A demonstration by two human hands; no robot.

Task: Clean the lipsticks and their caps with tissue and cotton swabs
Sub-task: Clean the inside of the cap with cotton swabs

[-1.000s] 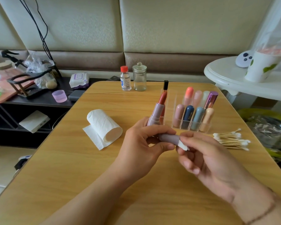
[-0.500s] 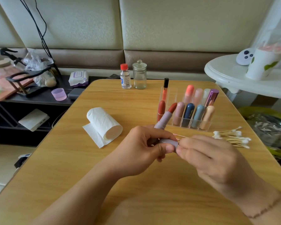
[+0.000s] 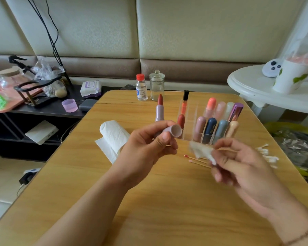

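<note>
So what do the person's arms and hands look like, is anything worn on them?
Both forearms are bare as far as the frame shows, with no sleeves in view. The left hand shows no ring or band. The right hand is motion-blurred; a thin, dark beaded-looking bracelet circles its wrist. No gloves or watch are visible.

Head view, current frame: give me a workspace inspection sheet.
Surface: wooden table, light grain.
Job's things: open lipstick and its cap in the left hand; tissue piece in the right hand, blurred; tissue roll; cotton swabs; used swabs; clear organizer with lipsticks.
Clutter: small bottle, glass jar.
Grippers: both hands holding.
Cables: black cables along the wall.
Surroundings: dark shelf, white side table.
</note>
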